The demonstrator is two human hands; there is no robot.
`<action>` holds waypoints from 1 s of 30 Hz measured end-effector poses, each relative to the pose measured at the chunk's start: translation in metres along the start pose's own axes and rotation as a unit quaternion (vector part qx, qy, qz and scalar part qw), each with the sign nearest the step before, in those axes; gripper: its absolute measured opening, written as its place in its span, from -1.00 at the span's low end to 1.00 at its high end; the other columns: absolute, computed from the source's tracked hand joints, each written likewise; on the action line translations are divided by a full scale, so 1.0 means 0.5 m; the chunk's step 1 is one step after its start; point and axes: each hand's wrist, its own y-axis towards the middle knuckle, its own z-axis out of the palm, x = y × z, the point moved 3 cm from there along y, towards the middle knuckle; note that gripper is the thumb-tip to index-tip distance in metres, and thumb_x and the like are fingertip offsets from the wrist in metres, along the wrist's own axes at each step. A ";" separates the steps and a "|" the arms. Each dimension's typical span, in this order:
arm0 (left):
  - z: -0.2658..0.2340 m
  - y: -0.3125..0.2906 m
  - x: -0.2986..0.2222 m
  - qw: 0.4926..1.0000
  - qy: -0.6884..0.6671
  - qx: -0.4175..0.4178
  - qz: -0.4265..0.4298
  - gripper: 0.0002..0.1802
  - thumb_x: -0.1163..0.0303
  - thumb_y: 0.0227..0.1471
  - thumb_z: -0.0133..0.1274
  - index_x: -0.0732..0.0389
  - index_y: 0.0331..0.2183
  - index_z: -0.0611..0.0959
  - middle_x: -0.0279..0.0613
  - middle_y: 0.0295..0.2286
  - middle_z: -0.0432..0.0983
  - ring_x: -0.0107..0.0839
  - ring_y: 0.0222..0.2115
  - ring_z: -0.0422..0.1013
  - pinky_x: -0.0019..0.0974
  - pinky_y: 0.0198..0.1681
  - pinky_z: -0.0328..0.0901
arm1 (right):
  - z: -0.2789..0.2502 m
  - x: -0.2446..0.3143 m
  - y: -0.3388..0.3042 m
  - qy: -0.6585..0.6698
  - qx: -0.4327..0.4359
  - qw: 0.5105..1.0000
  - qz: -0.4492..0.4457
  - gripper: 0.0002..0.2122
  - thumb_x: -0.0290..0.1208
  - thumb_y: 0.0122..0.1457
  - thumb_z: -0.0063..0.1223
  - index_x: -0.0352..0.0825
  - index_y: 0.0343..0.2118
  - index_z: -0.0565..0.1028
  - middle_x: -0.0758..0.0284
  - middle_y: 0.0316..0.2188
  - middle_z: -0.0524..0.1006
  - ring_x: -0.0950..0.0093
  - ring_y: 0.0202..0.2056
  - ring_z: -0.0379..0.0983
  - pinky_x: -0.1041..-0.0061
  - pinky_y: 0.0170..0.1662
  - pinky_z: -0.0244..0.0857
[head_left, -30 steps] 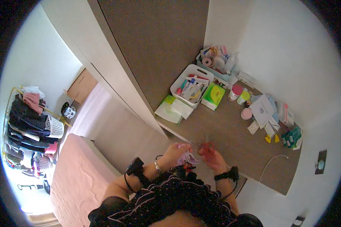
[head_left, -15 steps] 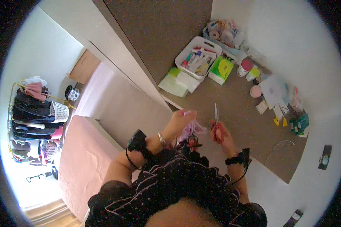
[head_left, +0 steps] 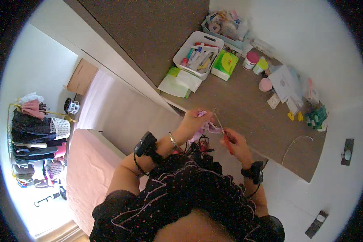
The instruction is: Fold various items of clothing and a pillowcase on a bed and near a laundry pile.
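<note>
My left hand [head_left: 194, 122] is closed on a crumpled lilac cloth [head_left: 210, 127], whose loose folds hang toward my lap. My right hand [head_left: 239, 146] grips a pair of scissors [head_left: 228, 144] by the red handles. The thin metal blades slant up and left, their tips close to the fingers of my left hand and the cloth's upper edge. Whether the blades touch the cloth I cannot tell. Below the cloth, dark cords and something red lie against my dotted black top.
A brown desk [head_left: 266, 135] lies ahead and right, bearing a white basket [head_left: 180, 56] of pens, a green tissue pack [head_left: 225, 64], jars [head_left: 251, 60], papers [head_left: 284, 82] and a white cord [head_left: 293, 146]. A pink-covered bed [head_left: 90, 169] and a clothes rack [head_left: 12, 121] stand left.
The scissors have swung from upright to slanting left, bringing their tips near my left hand. My left hand still holds the lilac cloth. The whole view has shifted slightly.
</note>
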 end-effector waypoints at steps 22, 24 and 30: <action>0.055 0.025 -0.042 0.988 0.130 0.035 0.070 -0.76 0.32 -0.04 0.07 0.32 -0.53 0.62 -0.29 -0.63 0.52 -0.60 -0.61 0.37 -0.45 -0.55 0.28 | -0.047 0.013 -0.001 -0.034 -0.071 0.996 -0.047 -0.65 -0.40 -0.03 0.21 -0.30 -0.13 0.48 0.51 -0.52 0.43 0.75 -0.61 0.18 0.70 -0.60 0.08; 0.062 0.026 -0.046 0.993 0.098 0.034 0.053 -0.76 0.32 -0.04 0.08 0.32 -0.53 0.62 -0.29 -0.63 0.52 -0.61 -0.62 0.36 -0.45 -0.56 0.27 | -0.054 0.006 0.002 -0.035 -0.067 0.997 -0.012 -0.66 -0.39 -0.02 0.20 -0.29 -0.13 0.49 0.51 -0.51 0.43 0.75 -0.62 0.18 0.69 -0.60 0.08; 0.071 0.044 -0.043 0.992 0.115 0.035 0.045 -0.77 0.31 -0.05 0.08 0.31 -0.49 0.62 -0.28 -0.62 0.53 -0.60 -0.63 0.37 -0.43 -0.55 0.29 | -0.064 -0.005 0.024 -0.079 -0.073 0.990 -0.091 -0.64 -0.39 -0.02 0.18 -0.33 -0.12 0.46 0.43 -0.41 0.50 0.65 -0.36 0.37 0.63 -0.28 0.26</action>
